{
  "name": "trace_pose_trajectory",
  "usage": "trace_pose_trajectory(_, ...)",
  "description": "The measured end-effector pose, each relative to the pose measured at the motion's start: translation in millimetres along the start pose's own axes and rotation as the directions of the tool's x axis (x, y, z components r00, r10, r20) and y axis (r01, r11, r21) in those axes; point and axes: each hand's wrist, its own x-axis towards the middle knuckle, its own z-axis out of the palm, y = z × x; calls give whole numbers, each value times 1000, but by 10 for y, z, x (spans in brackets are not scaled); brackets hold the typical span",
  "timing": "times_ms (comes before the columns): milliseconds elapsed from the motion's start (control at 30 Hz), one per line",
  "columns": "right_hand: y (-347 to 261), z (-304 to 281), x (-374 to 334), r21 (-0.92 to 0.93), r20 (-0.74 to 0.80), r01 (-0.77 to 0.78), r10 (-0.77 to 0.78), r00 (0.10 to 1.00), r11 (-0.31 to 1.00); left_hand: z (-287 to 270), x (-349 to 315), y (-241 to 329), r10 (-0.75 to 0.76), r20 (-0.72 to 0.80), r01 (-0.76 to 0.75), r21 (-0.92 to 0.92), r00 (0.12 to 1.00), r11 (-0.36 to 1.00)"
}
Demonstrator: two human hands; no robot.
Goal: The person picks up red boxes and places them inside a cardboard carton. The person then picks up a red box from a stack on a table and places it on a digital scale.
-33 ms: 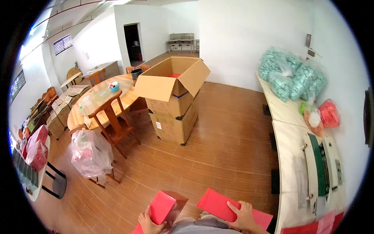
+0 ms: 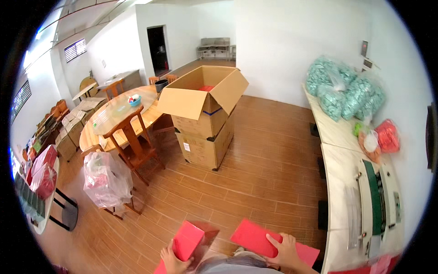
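Observation:
At the lower edge, my left hand (image 2: 173,261) is closed round a red rectangular pack (image 2: 188,239), its thumb on the near face. Clear plastic film (image 2: 207,232) sticks out from that pack's right side. My right hand (image 2: 284,249) grips a long flat red pack (image 2: 256,238), fingers over its top; one end points forward and the other shows beyond the wrist. The two packs are held apart in front of my body. What is inside them cannot be made out.
Ahead stand two stacked cartons (image 2: 200,125), the upper one with flaps spread and red contents. A wooden chair (image 2: 134,141) and round table (image 2: 86,132) are left of them. On the right, a long table (image 2: 337,182) holds a sealing machine (image 2: 376,205) and bags of green pieces (image 2: 342,86).
The view has shifted slightly, so the right-hand table sits a little lower and farther right. Both hands keep hold of their red packs.

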Motion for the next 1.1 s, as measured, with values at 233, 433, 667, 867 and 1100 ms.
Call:
trace_pose_trajectory(233, 1026, -794, 2221, -67, -74, 31, -36, 997, 997, 263, 2183, 746, -149, -222, 91, -253, 964, 963)
trace_pose_trajectory(433, 1882, -815, 3740, -97, -166, 28, -44, 985, 995, 164, 4018, 1442, -19, -345, -64, -228, 938, 972)
trace_pose_trajectory(667, 2641, -1323, 5069, 12, -322, -254, 244, 915, 967, -221, 6407, 2345, 76, -607, -343, -338, 791, 876)
trace_pose_trajectory(867, 3480, -1992, 6065, 156, -453, -348, 380, 806, 924, -591, 8168, 2983, 229, -811, -522, -107, 538, 846)
trace_pose_trajectory(1100, 4630, -3004, 7672, -64, -536, -184, 122, 835, 981, -184, 9803, 3646, 358, -859, -317, 247, 367, 916)
